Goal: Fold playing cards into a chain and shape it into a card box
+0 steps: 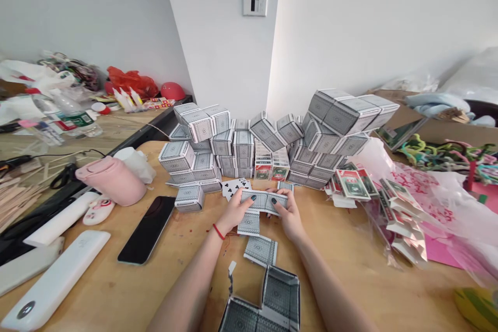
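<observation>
My left hand (pixel 235 209), with a red string at the wrist, pinches one end of a strip of patterned playing cards (pixel 254 200). The other end is gripped by my right hand (pixel 288 213), thumb on top. Another card hangs or lies just below the strip (pixel 248 224); I cannot tell whether it is joined. Nearer me is a loose-looking card piece (pixel 260 250). Between my forearms stands an open L-shaped box folded from cards (pixel 280 295). Face-up club cards (pixel 235 187) lie just beyond my left hand.
Stacked card blocks (pixel 241 148) stand along the back, with a taller stack (pixel 342 114) at right. Opened card boxes (pixel 402 218) and plastic wrap (pixel 428 181) lie right. At left are a black phone (pixel 147 229), a white power bank (pixel 58 277) and a pink cup (pixel 112 179).
</observation>
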The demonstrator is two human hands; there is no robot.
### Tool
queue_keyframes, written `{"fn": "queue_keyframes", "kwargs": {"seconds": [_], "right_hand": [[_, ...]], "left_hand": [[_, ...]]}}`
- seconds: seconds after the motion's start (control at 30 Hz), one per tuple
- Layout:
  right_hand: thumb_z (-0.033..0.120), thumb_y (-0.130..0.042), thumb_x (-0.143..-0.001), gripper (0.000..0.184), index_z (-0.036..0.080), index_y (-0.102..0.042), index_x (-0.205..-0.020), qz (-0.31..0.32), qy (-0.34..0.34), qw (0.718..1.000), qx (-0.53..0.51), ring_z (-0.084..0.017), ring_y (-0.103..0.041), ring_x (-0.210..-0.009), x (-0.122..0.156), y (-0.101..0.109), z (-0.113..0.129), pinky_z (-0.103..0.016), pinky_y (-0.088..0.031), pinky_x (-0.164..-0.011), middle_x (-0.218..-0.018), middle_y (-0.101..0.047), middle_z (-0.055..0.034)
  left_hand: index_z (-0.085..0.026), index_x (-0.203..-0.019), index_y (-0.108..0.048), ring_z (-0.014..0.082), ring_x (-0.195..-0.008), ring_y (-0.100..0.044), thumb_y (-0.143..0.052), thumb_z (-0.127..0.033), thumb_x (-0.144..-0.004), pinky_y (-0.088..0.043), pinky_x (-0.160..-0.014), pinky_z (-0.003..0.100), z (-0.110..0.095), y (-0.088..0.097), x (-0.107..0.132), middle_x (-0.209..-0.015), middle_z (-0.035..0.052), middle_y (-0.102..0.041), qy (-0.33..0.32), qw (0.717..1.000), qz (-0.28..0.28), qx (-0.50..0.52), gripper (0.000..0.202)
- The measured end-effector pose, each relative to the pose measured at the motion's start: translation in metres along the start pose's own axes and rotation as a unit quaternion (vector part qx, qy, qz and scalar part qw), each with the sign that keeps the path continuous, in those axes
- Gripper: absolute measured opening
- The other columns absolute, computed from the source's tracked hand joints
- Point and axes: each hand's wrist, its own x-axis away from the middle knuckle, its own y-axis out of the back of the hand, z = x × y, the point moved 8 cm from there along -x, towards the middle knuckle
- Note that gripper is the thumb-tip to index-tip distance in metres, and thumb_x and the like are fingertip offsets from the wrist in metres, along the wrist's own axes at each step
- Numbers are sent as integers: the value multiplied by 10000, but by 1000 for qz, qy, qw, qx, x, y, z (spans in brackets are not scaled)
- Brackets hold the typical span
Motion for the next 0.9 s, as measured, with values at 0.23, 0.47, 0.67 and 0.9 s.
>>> {"fn": "queue_keyframes", "kwargs": {"seconds": [0.23, 0.47, 0.67, 0.9], "right_hand": [[358, -580, -735, 265, 263, -388, -891, 6, -6, 1000, -10, -146, -577, -662, 0, -1, 0, -261, -489, -472, -1104, -531, -26], [360, -581, -729, 280, 264, -387, -906, 14, -2, 1000, -1, -137, -578, -598, -2, 1, -1, -253, -465, -427, -1093, -543, -23], [362, -574, -729, 279, 264, -397, -922, 12, -9, 1000, 6, -128, -573, -573, -2, 2, -1, -266, -483, -451, -1082, -554, -17], [348, -565, -743, 254, 264, -400, -916, 20, -9, 1000, 3, -128, -579, -570, -2, 2, -2, -265, -479, -440, -1091, -545, -16]], "left_hand": [[-177, -970, -480, 201, -943, -544, -523, -336, -757, -424, -823, 332, 0, 0, 0, -944, 42, -600, 0, 1000, 3, -1, 268], [-177, -981, -482, 198, -951, -539, -531, -330, -749, -426, -824, 325, 2, 1, 0, -986, 46, -597, 1, 1000, 3, -6, 282], [-174, -970, -490, 196, -924, -549, -537, -335, -742, -430, -813, 325, 3, 1, -1, -956, 42, -607, 5, 1000, 1, -3, 283], [-178, -982, -488, 196, -933, -544, -533, -353, -751, -426, -817, 327, 4, 0, 0, -974, 47, -601, 4, 1000, 9, -4, 293]]}}
